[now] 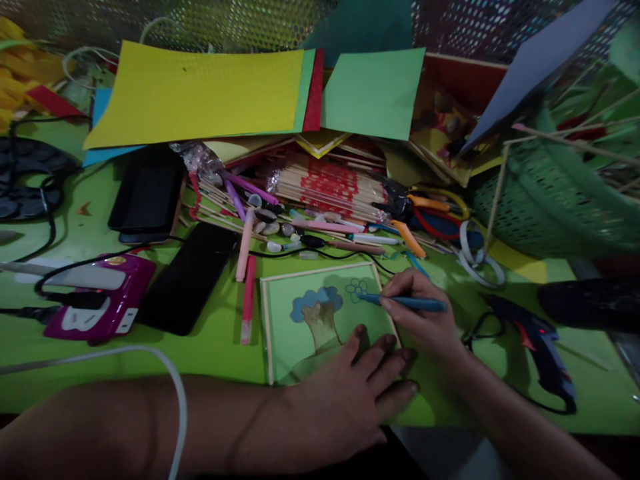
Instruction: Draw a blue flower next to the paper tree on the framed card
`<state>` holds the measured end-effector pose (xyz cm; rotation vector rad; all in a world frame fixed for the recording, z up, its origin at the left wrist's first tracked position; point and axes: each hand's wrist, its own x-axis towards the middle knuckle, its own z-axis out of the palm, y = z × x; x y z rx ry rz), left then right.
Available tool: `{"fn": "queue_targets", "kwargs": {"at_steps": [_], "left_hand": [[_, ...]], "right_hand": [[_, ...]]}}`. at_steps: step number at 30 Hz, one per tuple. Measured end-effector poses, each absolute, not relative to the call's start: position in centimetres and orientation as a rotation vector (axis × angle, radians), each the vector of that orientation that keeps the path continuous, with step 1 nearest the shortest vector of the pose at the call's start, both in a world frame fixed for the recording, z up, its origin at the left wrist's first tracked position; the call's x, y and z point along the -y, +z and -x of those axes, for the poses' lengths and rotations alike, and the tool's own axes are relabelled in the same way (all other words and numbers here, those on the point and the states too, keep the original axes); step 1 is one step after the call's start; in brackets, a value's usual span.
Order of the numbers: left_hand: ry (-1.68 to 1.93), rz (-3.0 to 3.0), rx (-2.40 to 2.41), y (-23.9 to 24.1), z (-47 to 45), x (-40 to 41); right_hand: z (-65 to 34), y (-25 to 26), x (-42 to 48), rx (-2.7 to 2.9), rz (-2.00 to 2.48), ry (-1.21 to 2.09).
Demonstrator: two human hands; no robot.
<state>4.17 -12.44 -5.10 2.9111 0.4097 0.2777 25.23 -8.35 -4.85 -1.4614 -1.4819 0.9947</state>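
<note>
A green sheet of paper (pixel 283 353) edged with thin wooden sticks lies on the table. It bears a drawn tree (pixel 320 320) with a blue crown and brown trunk. To the right of the tree is a flower outline (pixel 356 288) in blue. My right hand (pixel 425 310) pinches a blue marker (pixel 420 303), its tip at the flower. My left hand (pixel 355 393) rests flat across the lower right of the sheet, fingers spread, covering that corner. A red marker (pixel 248 300) and a pink marker (pixel 245 247) lie left of the sheet.
A glue gun (pixel 537 340) with a red light lies at right, near a green basket (pixel 555 193). Phones (pixel 190 280) and a purple power strip (pixel 120 293) with cables are at left. Behind are skewers (pixel 325 187), scissors (pixel 435 213), pebbles and coloured paper (pixel 200 93).
</note>
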Motion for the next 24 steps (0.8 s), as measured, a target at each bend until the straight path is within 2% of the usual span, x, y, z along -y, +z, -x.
{"fn": "queue_targets", "kwargs": {"at_steps": [24], "left_hand": [[0.292,-2.895,-0.412,-5.58,-4.25,12.64]], "right_hand": [[-25.08,-5.08,8.18,1.422,1.47,0.958]]}}
